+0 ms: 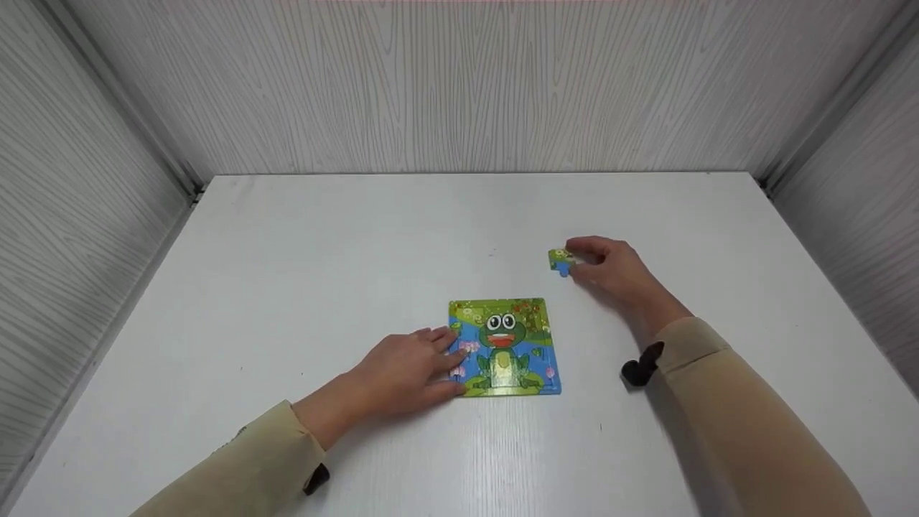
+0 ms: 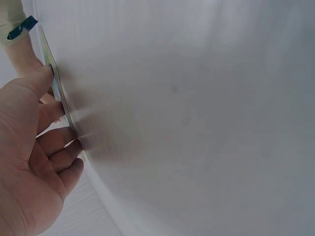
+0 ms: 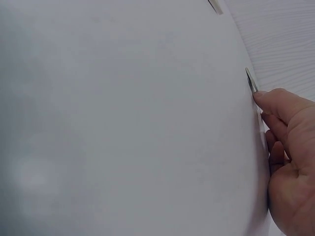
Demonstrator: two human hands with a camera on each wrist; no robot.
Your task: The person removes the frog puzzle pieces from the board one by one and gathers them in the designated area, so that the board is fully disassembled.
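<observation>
Below centre, the left hand (image 1: 409, 366) rested spread fingers on the frog jigsaw (image 1: 510, 352) (presumably against sliding). Right of centre, the right hand (image 1: 615, 271) pinched a puzzle piece (image 1: 559, 260) edgewise.

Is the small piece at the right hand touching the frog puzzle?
Apart. The head view shows bare white tabletop between the small piece and the frog puzzle.

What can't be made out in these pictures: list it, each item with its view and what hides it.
Head view: part of the left rim of the frog puzzle, covered by the left hand.
Head view: the right end of the loose piece, covered by the right hand.
Left wrist view: the puzzle's picture, seen nearly edge-on.
Right wrist view: a thin object, cut off by the top edge.
</observation>
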